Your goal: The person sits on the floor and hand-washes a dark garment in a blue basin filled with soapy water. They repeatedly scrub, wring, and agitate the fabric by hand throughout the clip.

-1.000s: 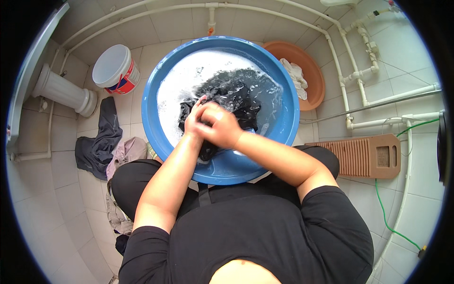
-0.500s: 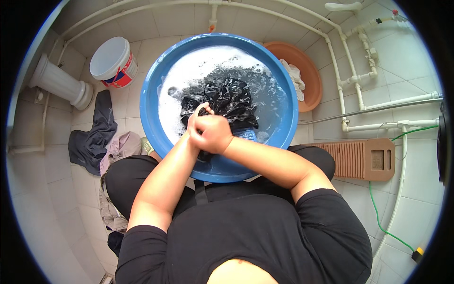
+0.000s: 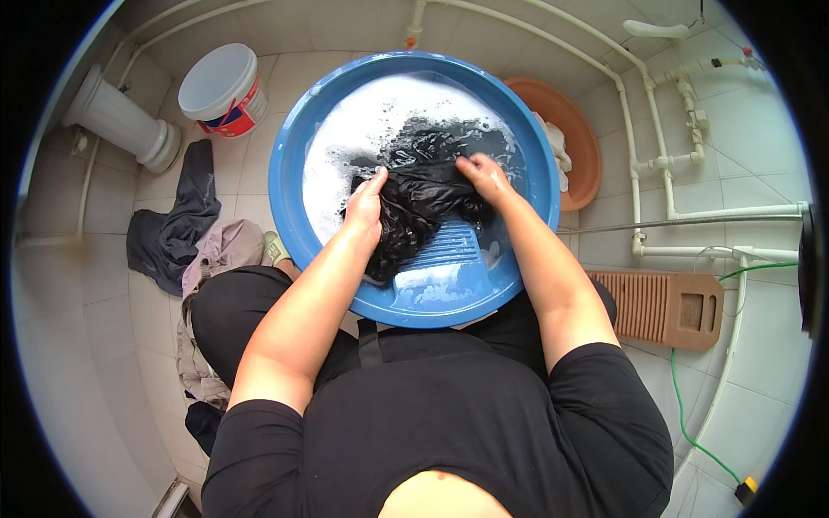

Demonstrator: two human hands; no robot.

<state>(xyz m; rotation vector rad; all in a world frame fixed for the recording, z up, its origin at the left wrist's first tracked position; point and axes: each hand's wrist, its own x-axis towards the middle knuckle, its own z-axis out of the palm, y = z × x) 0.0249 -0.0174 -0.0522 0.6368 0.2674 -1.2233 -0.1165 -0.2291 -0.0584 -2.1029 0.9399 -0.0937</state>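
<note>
A wet black garment (image 3: 423, 203) is stretched between my two hands above a blue plastic basin (image 3: 289, 220). My left hand (image 3: 367, 205) grips its left edge, thumb on top. At the upper right edge, my right hand (image 3: 484, 177) pinches the cloth. The garment's lower left part hangs over the ribbed washboard (image 3: 440, 255) built into the basin's near side. White suds (image 3: 371, 112) float on dark water in the far half, where some of the cloth lies in the water.
Behind the basin at right is an orange-brown tub (image 3: 583, 164) with white cloth (image 3: 553, 147). A white bucket (image 3: 220, 86) stands at far left, near dark clothes (image 3: 177, 229) and a pink garment (image 3: 226, 250). A brown washboard (image 3: 643, 306) lies right, below white pipes (image 3: 639, 198).
My hands were together over the bunched garment; now they are apart, with the cloth spread between them. The built-in washboard shows more. The whole view has shifted slightly.
</note>
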